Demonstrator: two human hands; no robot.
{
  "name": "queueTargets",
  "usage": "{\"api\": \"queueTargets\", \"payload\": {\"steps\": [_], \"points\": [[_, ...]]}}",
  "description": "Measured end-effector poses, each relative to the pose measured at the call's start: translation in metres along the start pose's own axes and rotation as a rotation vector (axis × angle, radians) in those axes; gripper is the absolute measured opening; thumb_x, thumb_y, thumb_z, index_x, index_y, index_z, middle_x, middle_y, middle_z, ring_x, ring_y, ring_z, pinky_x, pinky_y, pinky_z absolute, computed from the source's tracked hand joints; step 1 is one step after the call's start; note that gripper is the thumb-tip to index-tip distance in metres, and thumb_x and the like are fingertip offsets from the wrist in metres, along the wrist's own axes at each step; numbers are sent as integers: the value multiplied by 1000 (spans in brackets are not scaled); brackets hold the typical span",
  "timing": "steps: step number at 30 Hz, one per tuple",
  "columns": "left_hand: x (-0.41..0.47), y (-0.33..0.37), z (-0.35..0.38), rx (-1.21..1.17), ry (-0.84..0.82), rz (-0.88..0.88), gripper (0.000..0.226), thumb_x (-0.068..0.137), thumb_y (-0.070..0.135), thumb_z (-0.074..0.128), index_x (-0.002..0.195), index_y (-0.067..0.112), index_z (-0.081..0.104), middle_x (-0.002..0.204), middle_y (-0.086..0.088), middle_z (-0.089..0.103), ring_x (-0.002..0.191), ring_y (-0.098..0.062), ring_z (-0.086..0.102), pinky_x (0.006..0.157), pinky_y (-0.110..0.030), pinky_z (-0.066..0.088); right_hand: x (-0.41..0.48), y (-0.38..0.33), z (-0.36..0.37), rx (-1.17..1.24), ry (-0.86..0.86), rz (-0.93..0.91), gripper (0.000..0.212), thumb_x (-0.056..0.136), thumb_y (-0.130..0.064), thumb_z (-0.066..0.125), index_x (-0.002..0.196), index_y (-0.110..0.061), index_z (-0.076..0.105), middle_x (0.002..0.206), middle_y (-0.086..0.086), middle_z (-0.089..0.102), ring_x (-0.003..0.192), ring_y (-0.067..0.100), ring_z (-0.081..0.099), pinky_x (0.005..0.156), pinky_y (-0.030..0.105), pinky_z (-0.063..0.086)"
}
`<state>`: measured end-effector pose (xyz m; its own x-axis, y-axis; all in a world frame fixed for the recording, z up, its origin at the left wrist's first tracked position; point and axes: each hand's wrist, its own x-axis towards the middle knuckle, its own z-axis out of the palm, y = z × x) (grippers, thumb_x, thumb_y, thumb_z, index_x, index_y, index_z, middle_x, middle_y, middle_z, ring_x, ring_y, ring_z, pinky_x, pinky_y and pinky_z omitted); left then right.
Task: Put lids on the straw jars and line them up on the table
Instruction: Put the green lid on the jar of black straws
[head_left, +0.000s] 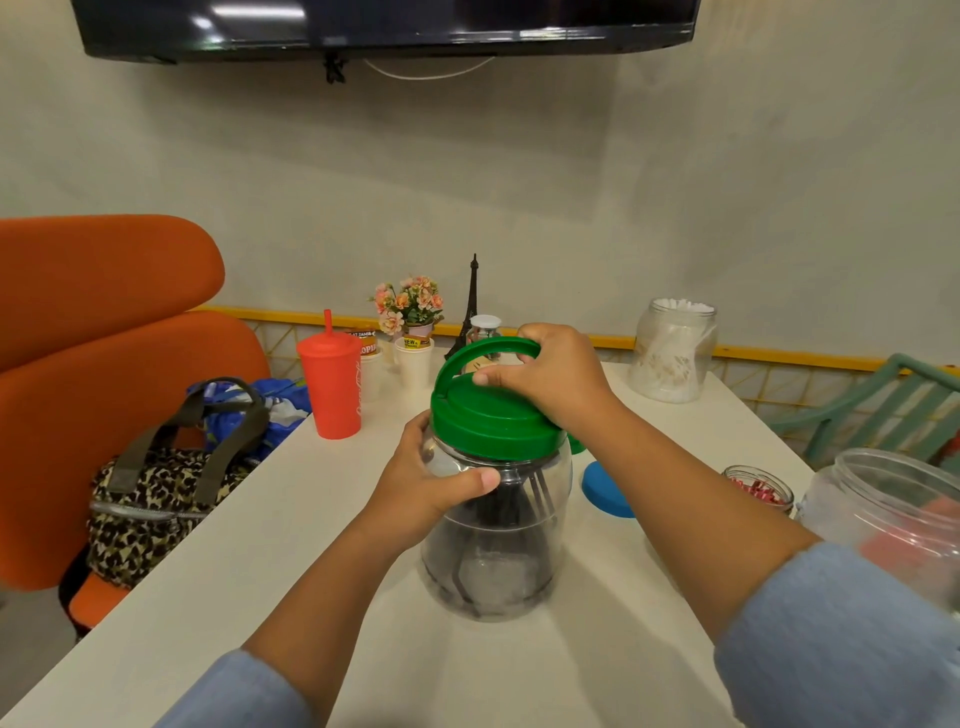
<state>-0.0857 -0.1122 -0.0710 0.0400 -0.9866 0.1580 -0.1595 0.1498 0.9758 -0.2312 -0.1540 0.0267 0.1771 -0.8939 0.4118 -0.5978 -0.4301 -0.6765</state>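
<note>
On the table (311, 545), the far jar (672, 353) and near-right jar (893, 499) stand uncapped. At centre, your left grip (415, 483) wraps the dark-straw jar (493, 561). Your right grip (550, 374) clasps its green lid (498, 426), likely mid-seating. A blue lid (605, 491) lies beside.

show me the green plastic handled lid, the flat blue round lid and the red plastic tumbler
green plastic handled lid (491, 427): head view, its top face
flat blue round lid (602, 491): head view, its visible top
red plastic tumbler (332, 395): head view, side wall
</note>
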Motion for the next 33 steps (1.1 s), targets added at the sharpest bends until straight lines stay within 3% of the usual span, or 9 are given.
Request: {"api": "queueTargets", "payload": {"steps": [3,7,9,11,15,21,27,31,33], "points": [[0,0,0,-12,0,1,100,52,38,73,139,31,27,143,5,37,133,-16,33,96,-28,33,-1,0,2,6,5,-3,27,65,-37,81,76,-23,61,88,6,71,93,20,65,76,36,52],[0,-1,0,-1,1,-7,100,52,39,73,140,32,25,143,6,36,133,-16,33,95,-29,34,-6,-1,4,-35,64,10,24,70,-38,77,70,-25,58,67,-5,58,75,16,57,55,26,40],[0,0,0,-1,1,-5,99,52,39,73,140,32,25,143,6,36,134,-17,33,96,-29,34,-7,-1,7,-76,122,23,22,73,-40,74,77,-24,61,64,-6,52,74,17,53,54,26,33],[0,0,0,2,0,-9,100,52,40,73,139,32,26,143,7,36,133,-16,33,96,-29,34,-9,-3,10,-106,169,31,25,75,-41,72,70,-25,54,60,-9,47,72,18,52,52,27,31],[-2,1,0,2,-8,-10,115,38,51,74,140,30,27,143,6,38,133,-16,34,97,-29,34,-10,-7,14,-145,221,72,32,80,-47,64,84,-15,63,74,1,60,75,24,56,61,28,34],[-2,1,-1,3,-3,-3,102,51,40,73,140,31,25,144,5,36,134,-15,32,96,-28,33,-11,-11,6,-160,108,78,26,86,-42,56,76,-18,56,75,3,58,75,24,55,61,28,33],[-3,3,0,14,-6,-22,116,38,52,73,141,32,25,145,5,36,133,-16,33,97,-30,35,-5,-25,-13,-178,-94,-12,42,94,-36,45,88,-3,71,73,9,60,74,24,54,63,30,37],[-3,4,0,25,-4,-26,106,49,43,72,143,31,23,148,4,33,135,-18,32,100,-34,35,4,-31,-22,-291,-152,-66,38,93,-29,48,90,1,70,56,4,46,52,15,39,51,28,28],[-3,4,0,31,-4,-30,105,50,43,71,143,31,23,148,4,32,135,-19,32,101,-35,35,6,-35,-23,-339,-174,-98,32,92,-27,49,94,-2,70,73,9,61,61,17,48,57,28,33]]}}
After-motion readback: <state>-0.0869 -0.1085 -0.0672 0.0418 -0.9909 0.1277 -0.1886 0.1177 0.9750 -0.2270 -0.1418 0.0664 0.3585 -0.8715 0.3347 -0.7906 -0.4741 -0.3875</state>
